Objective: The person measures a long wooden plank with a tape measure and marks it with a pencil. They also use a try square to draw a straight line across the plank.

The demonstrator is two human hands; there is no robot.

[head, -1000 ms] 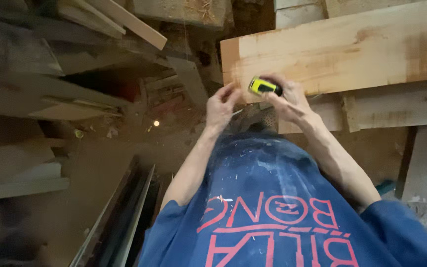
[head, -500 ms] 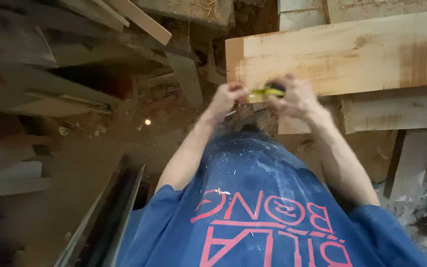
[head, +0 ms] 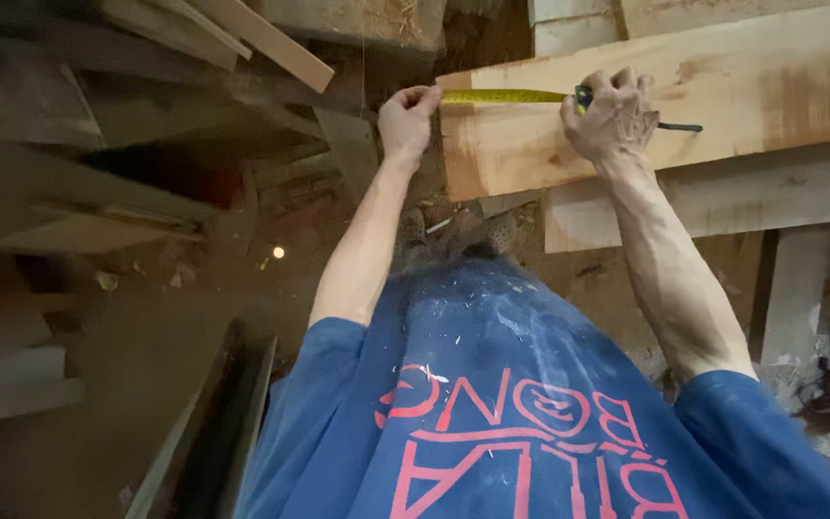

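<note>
1. Since the earlier frame, both hands are spreading apart, drawing out the yellow tape measure [head: 503,96] along the plank [head: 722,106] in the upper right.
2. Left hand [head: 405,123] is pinching the tape's end at the plank's left edge.
3. Right hand [head: 612,115] is gripping the tape case, a dark pencil [head: 676,126] is sticking out beside it.

Board face [head: 722,86] free betw. hands, lumber stack [head: 146,96] crowds left, floor prob. passable

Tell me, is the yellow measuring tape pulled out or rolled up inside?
Pulled out. The yellow tape stretches flat across the board, from the left hand at the board's end to the right hand.
</note>
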